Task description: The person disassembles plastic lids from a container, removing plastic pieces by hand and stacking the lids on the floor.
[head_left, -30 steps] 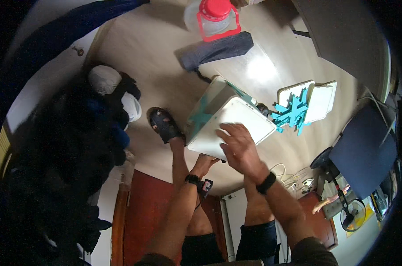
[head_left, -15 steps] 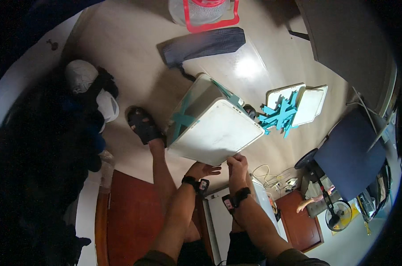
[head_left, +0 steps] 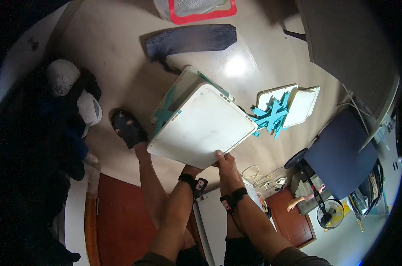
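Observation:
A rack stands on the floor in front of me, with a white rectangular top panel (head_left: 205,128) and teal crossed braces (head_left: 164,113) below it. The panel sits tilted, its far left side lifted away from the frame. At its near edge, my right hand (head_left: 226,166) grips the panel, thumb on top and fingers curled under. Just left of it, my left hand (head_left: 192,170) reaches beneath the same edge; its fingers are hidden by the panel. Right of the rack lie loose teal strips (head_left: 272,116) over more white panels (head_left: 302,106).
Dark folded cloth (head_left: 192,40) lies beyond the rack, near a clear container with a red rim (head_left: 203,17). My sandalled foot (head_left: 128,128) is at left, beside white shoes (head_left: 89,108). A dark-blue chair (head_left: 343,153), a fan (head_left: 329,213) and coiled cables (head_left: 252,175) are at right.
The top panel has shifted and tilted off the rack's frame. My left fingers, visible before, have slid beneath it, and my right thumb has come onto its upper face. The whole view has moved slightly.

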`<act>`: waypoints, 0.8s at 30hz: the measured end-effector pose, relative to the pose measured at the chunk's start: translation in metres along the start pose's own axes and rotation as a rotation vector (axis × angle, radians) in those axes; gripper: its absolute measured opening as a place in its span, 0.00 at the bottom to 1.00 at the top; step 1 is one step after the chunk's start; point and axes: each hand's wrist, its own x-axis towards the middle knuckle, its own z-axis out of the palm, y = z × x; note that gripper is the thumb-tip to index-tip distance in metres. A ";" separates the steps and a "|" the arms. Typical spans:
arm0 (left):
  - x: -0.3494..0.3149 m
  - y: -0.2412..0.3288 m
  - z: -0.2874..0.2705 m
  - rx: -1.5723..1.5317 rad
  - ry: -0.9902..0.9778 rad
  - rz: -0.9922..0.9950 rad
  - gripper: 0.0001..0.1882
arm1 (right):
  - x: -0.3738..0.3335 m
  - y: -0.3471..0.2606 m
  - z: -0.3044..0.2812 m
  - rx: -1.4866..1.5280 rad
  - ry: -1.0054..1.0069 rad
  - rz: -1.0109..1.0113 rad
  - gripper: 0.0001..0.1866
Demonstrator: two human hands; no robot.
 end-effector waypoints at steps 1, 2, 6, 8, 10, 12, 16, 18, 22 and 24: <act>0.009 0.003 0.011 -0.189 0.002 0.018 0.28 | -0.006 -0.013 -0.004 -0.046 0.045 0.026 0.31; -0.002 -0.002 -0.007 -0.321 0.042 0.001 0.28 | -0.013 -0.019 0.015 -0.053 0.026 0.073 0.31; 0.011 -0.027 0.005 -1.335 0.102 -0.290 0.28 | -0.006 -0.012 0.000 -0.167 -0.037 0.063 0.29; 0.016 -0.024 0.012 -1.425 -0.068 -0.230 0.27 | -0.012 -0.025 0.002 -0.124 -0.055 0.086 0.26; 0.023 -0.002 0.016 -1.206 -0.119 -0.285 0.28 | -0.010 -0.025 -0.006 -0.062 -0.024 0.059 0.24; 0.012 0.010 -0.007 -0.875 -0.109 -0.318 0.29 | -0.018 -0.023 0.009 0.030 -0.054 0.048 0.21; 0.014 0.022 -0.006 -0.899 -0.195 -0.290 0.29 | -0.050 -0.055 0.006 0.092 -0.026 -0.017 0.14; 0.004 0.022 -0.019 -0.921 -0.238 -0.320 0.29 | -0.075 -0.074 0.008 0.108 0.036 0.014 0.15; -0.019 0.045 -0.053 -0.983 -0.405 -0.390 0.29 | -0.087 -0.058 -0.076 0.150 0.186 -0.172 0.05; -0.029 0.055 -0.066 -0.951 -0.558 -0.476 0.29 | -0.077 -0.046 -0.127 0.058 0.304 -0.221 0.06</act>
